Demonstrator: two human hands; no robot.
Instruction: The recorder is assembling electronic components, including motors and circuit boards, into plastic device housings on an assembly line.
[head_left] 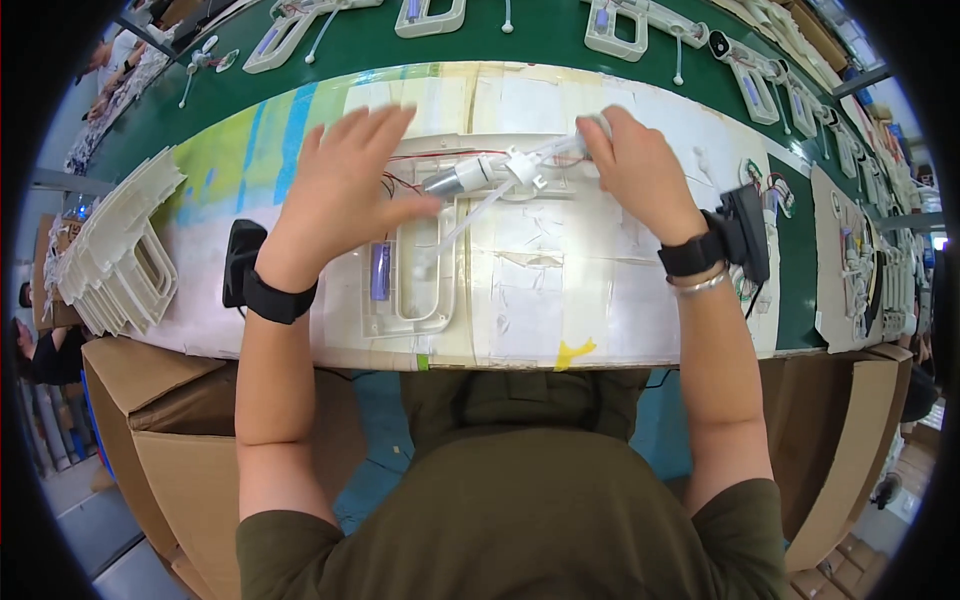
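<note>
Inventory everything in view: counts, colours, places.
Worktable: 1, mostly white, centre
Open shell: 1, white, on worktable
Motor-like cylinder: 1, silver, over shell
Wires: several, red and dark, beside cylinder
Rod: 1, white, over shell
Cell: 1, purple, in shell
Stacked shells: several, white, worktable's left
Assemblies: several, white, far green surface
Boxes: 2+, brown, below worktable
People: 2+, mixed clothing, left edge
Wristbands: 2, black, wrists
Shirt: 1, olive, bottom
Left grip: 1, bare, shell's left
Right grip: 1, bare, shell's upper right
</note>
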